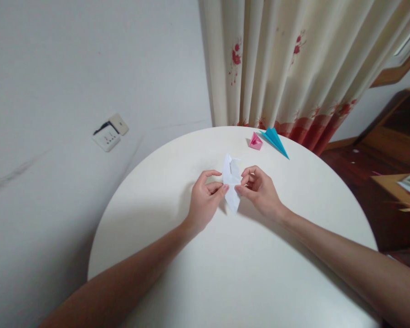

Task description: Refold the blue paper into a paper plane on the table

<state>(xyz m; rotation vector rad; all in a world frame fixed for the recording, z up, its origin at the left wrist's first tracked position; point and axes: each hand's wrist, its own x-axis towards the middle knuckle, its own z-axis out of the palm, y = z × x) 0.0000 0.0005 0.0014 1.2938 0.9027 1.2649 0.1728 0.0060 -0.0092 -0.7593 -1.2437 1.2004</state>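
A folded piece of white paper [231, 186], narrow and pointed at its near end, is held just over the round table. My left hand [207, 196] pinches its left edge, thumb on top and the index finger stretched toward the upper part. On the opposite edge, my right hand [260, 189] grips the paper between thumb and curled fingers. The far end of the paper has raised flaps. Fingertips under the paper are hidden.
The white round table [205, 273] stands against a wall with a socket [109, 136]. Near its far edge lie a pink folded paper piece [256, 141] and a blue paper plane [275, 142]. Behind hangs a curtain [273, 68]. At right is a cardboard box [392, 191].
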